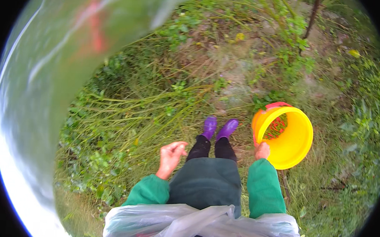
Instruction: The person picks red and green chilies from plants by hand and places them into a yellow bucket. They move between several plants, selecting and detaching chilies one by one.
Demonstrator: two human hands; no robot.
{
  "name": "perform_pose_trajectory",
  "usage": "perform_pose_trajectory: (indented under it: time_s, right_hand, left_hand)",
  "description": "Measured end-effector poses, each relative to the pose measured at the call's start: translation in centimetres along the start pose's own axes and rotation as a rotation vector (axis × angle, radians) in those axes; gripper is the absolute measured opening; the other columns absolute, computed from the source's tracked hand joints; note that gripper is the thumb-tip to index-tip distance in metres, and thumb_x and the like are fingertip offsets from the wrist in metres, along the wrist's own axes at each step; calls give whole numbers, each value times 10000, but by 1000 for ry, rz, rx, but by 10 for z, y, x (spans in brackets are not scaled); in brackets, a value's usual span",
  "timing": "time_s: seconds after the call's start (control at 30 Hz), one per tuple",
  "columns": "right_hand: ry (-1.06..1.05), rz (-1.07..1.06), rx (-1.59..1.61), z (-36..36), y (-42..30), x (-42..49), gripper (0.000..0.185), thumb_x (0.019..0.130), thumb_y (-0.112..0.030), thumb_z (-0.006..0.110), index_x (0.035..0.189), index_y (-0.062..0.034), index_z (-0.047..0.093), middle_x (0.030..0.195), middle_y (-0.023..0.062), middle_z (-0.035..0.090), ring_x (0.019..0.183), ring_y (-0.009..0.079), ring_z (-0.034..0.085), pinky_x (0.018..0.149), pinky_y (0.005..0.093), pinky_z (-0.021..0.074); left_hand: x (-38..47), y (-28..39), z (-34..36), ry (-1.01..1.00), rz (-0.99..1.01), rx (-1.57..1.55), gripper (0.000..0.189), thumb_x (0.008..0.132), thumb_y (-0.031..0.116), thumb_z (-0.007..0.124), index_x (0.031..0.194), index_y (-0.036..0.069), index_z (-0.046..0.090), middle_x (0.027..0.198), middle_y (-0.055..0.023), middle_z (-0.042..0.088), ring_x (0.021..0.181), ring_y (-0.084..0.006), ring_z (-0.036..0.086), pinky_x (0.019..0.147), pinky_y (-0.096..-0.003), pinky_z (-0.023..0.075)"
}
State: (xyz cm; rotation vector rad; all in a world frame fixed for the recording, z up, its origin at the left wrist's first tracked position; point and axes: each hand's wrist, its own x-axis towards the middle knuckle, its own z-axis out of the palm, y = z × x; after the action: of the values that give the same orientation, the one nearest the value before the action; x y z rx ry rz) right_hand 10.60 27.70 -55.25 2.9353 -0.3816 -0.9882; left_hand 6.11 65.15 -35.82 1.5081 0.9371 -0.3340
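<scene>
My right hand grips a yellow plastic bucket at its near left side; I cannot tell whether the fingers hold the rim or the red handle. The bucket is tilted, its mouth facing up towards me. Small red and green pieces, which look like chili peppers, lie at its bottom. My left hand hangs in the air left of my legs, fingers loosely curled and apart, with nothing seen in it.
Purple rubber boots stand on grassy ground. Long bent green stems lie to the left. A thin woody stem rises at the far right. Clear plastic sheeting covers my front, and a blurred transparent sheet blocks the view's left side.
</scene>
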Motion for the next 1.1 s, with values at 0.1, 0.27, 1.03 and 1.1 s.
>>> perform_pose_trajectory:
  time_s: [0.1,0.27,1.03,1.1]
  right_hand:
    - [-42,-58,32,4,-10,0,367,777,-400,658,764,-37,612,783,198,643,780,399,629,675,485,500]
    - [-113,31,3,-17,4,15,385,764,-368,667,809,11,619,818,237,638,808,422,616,690,498,487]
    - [-113,-198,285,-37,38,37,368,688,-207,762,949,27,649,855,197,670,815,365,642,687,438,496]
    - [-138,-118,278,-26,39,39,353,688,-195,760,940,28,653,848,191,673,812,357,646,694,437,495]
  left_hand:
    - [-6,17,1,49,225,248,170,852,68,597,1000,18,664,794,-75,647,709,-152,604,683,-294,476]
    - [0,38,-20,250,537,831,384,787,51,631,1167,65,573,1114,-121,589,1072,-299,527,959,-447,359]
    - [-8,72,2,320,422,629,403,771,42,646,1165,23,567,1153,-172,590,1109,-335,532,959,-391,407]
    - [-8,66,0,313,373,749,442,780,64,644,1207,34,533,1199,-163,557,1156,-330,490,1006,-443,342]
